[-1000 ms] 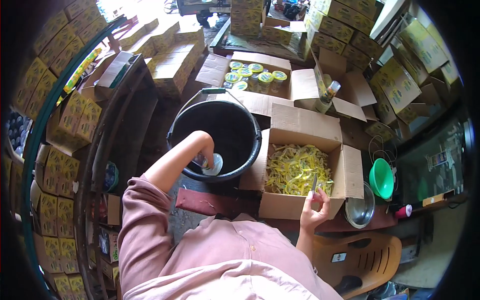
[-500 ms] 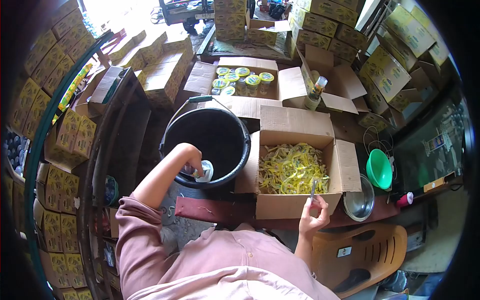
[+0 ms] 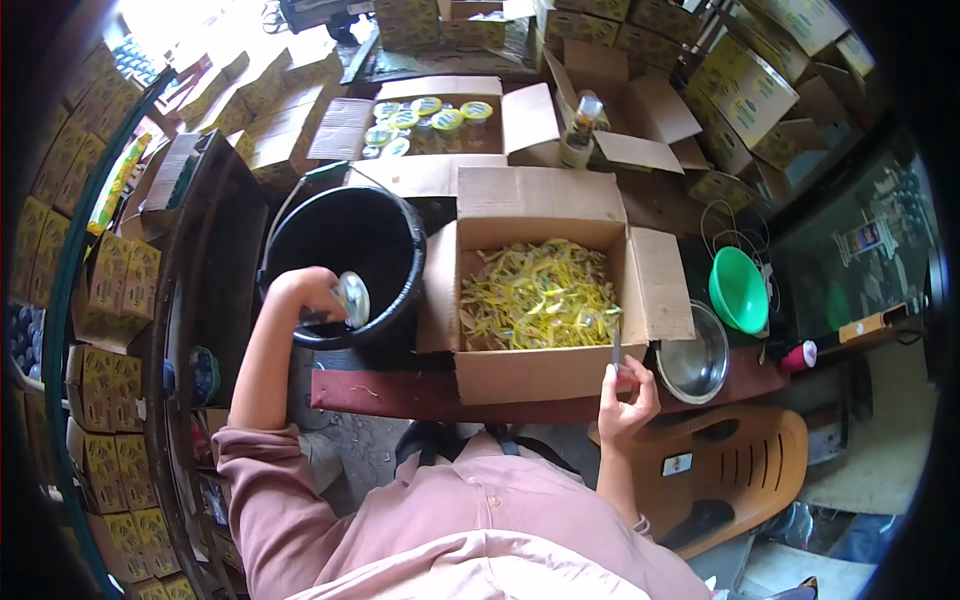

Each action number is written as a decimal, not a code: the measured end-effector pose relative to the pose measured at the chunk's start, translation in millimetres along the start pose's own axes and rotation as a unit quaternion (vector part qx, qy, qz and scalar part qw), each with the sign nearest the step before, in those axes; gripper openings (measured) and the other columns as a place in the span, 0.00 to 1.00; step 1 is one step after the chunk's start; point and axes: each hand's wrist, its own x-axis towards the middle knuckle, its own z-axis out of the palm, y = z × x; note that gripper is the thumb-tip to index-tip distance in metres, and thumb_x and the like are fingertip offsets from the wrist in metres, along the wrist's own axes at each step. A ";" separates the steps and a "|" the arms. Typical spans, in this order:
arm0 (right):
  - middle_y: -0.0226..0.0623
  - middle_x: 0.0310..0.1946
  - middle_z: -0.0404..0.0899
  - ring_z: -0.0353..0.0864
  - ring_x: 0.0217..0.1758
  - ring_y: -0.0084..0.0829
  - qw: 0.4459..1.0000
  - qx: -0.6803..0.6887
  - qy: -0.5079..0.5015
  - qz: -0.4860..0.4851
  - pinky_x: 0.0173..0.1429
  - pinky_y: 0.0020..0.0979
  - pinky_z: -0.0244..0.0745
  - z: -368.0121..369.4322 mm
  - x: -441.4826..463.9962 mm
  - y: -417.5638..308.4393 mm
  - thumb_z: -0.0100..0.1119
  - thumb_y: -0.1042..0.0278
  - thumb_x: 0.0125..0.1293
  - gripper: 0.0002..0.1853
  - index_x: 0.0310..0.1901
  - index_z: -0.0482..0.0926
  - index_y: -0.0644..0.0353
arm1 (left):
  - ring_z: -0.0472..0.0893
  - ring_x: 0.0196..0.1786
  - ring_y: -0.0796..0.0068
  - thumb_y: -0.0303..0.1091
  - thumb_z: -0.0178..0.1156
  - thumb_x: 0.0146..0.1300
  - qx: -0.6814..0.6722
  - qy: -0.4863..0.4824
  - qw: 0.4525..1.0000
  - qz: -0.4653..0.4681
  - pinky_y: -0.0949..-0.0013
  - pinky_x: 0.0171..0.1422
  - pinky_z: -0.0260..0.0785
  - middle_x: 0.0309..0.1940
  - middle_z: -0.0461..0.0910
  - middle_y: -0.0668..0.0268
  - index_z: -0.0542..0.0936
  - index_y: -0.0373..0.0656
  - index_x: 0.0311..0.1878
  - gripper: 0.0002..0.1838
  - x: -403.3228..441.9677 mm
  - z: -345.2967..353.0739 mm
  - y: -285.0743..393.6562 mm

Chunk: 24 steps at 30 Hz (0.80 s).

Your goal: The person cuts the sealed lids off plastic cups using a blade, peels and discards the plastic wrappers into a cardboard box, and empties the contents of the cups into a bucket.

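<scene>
My left hand is closed on a clear round plastic cup over the near edge of the black bucket; its lid side faces right. My right hand pinches a small thin blade upright between thumb and fingertips, just by the near right corner of an open cardboard box. Inside that box lies a heap of yellow-green strips. Behind it, another open box holds several cups with yellow-rimmed lids.
Right of the box are a metal bowl, a green bowl and a pink spool. A bottle stands behind. An orange chair is at lower right, a dark shelf at left, with stacked cartons around.
The head view has shifted, so the boxes and bucket appear farther left and higher. My left hand has raised the cup and turned it on its side. My right hand still grips the blade.
</scene>
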 end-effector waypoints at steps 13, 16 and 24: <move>0.29 0.28 0.78 0.77 0.30 0.17 0.956 0.150 -0.106 0.231 0.36 0.19 0.73 2.5 -15.1 -4.4 0.60 0.78 0.55 0.07 0.36 0.79 0.62 | 0.72 0.45 0.76 0.24 0.53 0.48 -0.424 0.293 0.784 0.345 0.72 0.48 0.67 0.44 0.72 0.61 0.64 0.34 0.52 0.24 -28.8 30.1 128.3; 0.32 0.27 0.76 0.76 0.28 0.19 0.988 0.080 -0.101 0.084 0.33 0.20 0.71 7.3 -3.4 -25.0 0.61 0.81 0.52 0.06 0.33 0.79 0.63 | 0.71 0.46 0.71 0.26 0.52 0.50 -0.442 0.268 0.747 0.418 0.69 0.51 0.65 0.46 0.69 0.58 0.60 0.35 0.58 0.29 -11.1 53.1 160.8; 0.35 0.28 0.76 0.77 0.32 0.35 0.991 -0.014 -0.074 -0.110 0.36 0.31 0.73 0.3 34.4 -26.2 0.60 0.83 0.48 0.10 0.32 0.78 0.58 | 0.75 0.45 0.71 0.29 0.68 0.41 -0.387 0.250 0.773 0.437 0.68 0.52 0.67 0.40 0.75 0.59 0.65 0.37 0.49 0.31 -26.1 72.7 221.5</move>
